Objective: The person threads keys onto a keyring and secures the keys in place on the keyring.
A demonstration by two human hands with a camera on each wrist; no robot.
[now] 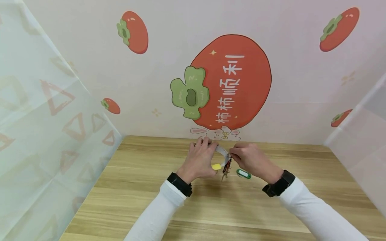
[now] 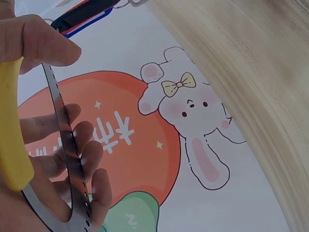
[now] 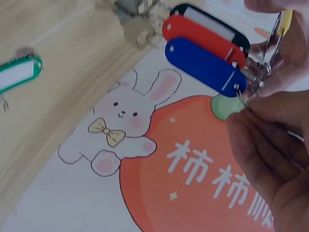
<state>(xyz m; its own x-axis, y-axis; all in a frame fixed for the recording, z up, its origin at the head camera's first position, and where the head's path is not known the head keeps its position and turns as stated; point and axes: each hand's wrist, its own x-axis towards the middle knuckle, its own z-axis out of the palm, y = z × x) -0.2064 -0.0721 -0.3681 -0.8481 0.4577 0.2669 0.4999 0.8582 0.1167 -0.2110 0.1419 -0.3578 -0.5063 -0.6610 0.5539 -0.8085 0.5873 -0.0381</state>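
My left hand (image 1: pixel 200 159) grips a large perforated metal key ring (image 2: pixel 72 159) with a yellow handle (image 2: pixel 10 130), fingers curled round the metal strip. From the ring's right side hang a blue key tag (image 3: pixel 205 66), a red key tag (image 3: pixel 195 38) and a dark key tag (image 3: pixel 212 24), bunched with keys (image 3: pixel 137 31) dangling below. At this bunch, the thumb and fingers of my right hand (image 1: pixel 253 160) pinch a small wire ring by the blue tag's end. A green key tag (image 1: pixel 243 173) with a white label lies on the table beneath my right hand.
The wood-grain table (image 1: pixel 144 197) meets a pale back wall (image 1: pixel 289 110) printed with persimmons and a rabbit, close behind both hands. A pale side wall (image 1: pixel 54 140) stands at the left, another at the right. Black bands circle both wrists.
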